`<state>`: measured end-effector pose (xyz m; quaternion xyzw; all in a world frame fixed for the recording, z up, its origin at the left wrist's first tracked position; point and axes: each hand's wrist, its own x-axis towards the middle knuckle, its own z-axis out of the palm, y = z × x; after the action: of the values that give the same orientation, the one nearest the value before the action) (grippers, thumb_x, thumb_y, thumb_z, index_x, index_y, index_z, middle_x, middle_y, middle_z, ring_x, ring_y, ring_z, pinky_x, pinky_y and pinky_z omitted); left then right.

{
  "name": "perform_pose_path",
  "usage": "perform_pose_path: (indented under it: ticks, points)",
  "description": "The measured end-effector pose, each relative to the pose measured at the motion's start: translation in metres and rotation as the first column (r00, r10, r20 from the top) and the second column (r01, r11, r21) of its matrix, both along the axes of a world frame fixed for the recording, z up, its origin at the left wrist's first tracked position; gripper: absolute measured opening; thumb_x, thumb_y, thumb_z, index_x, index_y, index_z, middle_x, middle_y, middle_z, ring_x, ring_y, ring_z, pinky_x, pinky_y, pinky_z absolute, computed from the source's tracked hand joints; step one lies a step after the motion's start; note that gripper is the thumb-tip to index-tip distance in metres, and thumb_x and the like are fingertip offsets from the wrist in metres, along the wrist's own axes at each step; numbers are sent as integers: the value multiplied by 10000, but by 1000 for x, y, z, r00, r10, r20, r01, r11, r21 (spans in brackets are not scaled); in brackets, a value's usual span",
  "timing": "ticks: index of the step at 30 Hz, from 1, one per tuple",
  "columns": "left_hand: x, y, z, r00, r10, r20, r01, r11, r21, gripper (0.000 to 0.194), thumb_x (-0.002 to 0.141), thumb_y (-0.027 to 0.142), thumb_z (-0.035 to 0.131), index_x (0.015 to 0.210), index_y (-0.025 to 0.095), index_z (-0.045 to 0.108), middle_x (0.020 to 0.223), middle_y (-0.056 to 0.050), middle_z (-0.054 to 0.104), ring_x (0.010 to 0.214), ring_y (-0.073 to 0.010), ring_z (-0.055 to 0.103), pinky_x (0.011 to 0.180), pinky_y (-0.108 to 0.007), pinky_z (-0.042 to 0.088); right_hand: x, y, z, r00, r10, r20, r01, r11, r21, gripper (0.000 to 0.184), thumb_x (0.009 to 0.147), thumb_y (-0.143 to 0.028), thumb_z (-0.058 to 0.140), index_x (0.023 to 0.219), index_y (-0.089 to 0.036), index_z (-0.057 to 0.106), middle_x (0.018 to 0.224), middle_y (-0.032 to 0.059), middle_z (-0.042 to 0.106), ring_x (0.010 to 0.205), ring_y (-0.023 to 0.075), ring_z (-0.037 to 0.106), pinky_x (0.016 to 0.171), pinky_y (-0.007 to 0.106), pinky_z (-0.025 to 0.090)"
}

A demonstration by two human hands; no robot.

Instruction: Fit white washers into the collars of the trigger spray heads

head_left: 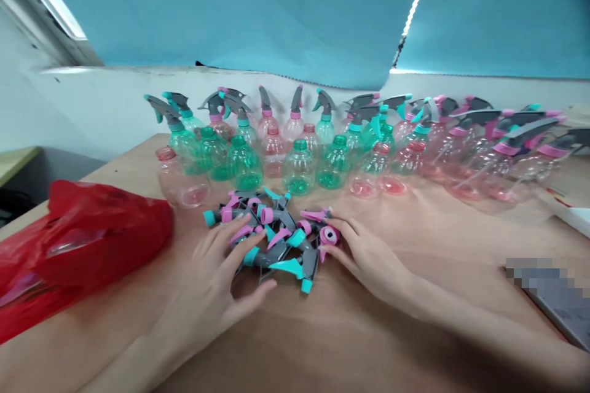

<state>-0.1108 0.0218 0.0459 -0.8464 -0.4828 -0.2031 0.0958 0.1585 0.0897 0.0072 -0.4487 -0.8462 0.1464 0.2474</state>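
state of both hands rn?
Left hand: open, fingers spread on the pile of spray heads.
Right hand: partly open, fingertips at the pile's edge; firm grip can't be told.

Fairly bright, with white light glaring through the slit between the blue curtains (258, 12). Soft shadows fall on the near table (369, 344); the hands blur slightly, and the edges stretch.

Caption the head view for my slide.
Two hands on a pile of spray tops, with clear bottles standing behind.
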Motion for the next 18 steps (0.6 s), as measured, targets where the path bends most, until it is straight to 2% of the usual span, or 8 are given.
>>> perform_pose_path:
  ticks: [2,4,7,10,12,15,18]
  points:
    - [-8,-5,-6,996,1,-94,-3,1000,-19,599,840,480,602,1342,198,439,1410,-189,396,1265,-388,419,982,-586,408,-10,-4,-7,997,72,37,-73,997,32,636,901,-545,480,1389,-152,370,1453,189,412,1348,320,401,1050,521,427]
    - [-12,-7,-13,989,17,-146,-22,999,-35,651,838,518,592,1383,216,403,1435,-187,371,1295,-399,388,1001,-606,386,-19,-7,-14,990,118,73,-123,990,74,880,807,-664,527,1449,-121,264,1521,211,283,1422,338,240,1111,541,334]
    - [-14,-8,-19,989,48,-143,-53,998,-33,633,869,518,556,1398,214,386,1428,-177,393,1303,-382,389,1026,-599,369,-31,-8,-19,988,118,95,-126,988,87,1070,706,-763,544,1484,-129,173,1556,212,178,1443,361,139,1128,580,265]
    - [-12,-7,-20,994,21,-104,-24,999,-26,554,900,465,537,1369,190,431,1406,-177,423,1288,-360,418,1027,-562,387,-42,-2,-19,989,108,96,-114,992,54,1095,696,-786,524,1497,-152,129,1563,208,148,1441,374,131,1117,608,251]
    - [-9,-7,-19,996,-32,-79,31,999,-14,428,920,382,535,1298,182,513,1345,-161,496,1253,-337,460,1014,-528,405,-47,4,-16,988,121,95,-124,992,26,1081,713,-783,507,1499,-145,129,1561,214,148,1443,367,131,1121,596,250]
    - [-2,-5,-17,992,-124,-29,124,992,0,226,945,239,505,1128,180,623,1101,-87,658,1057,-254,585,981,-466,422,-51,13,-10,986,140,84,-140,990,-9,1022,759,-755,483,1496,-127,154,1565,215,127,1449,349,111,1140,544,249]
    - [5,-1,-11,986,-167,5,167,986,0,211,971,183,447,1009,189,655,924,-19,698,875,-182,600,946,-405,418,-48,18,-8,988,137,67,-136,990,-18,952,811,-709,464,1498,-129,151,1571,205,111,1453,331,107,1148,514,253]
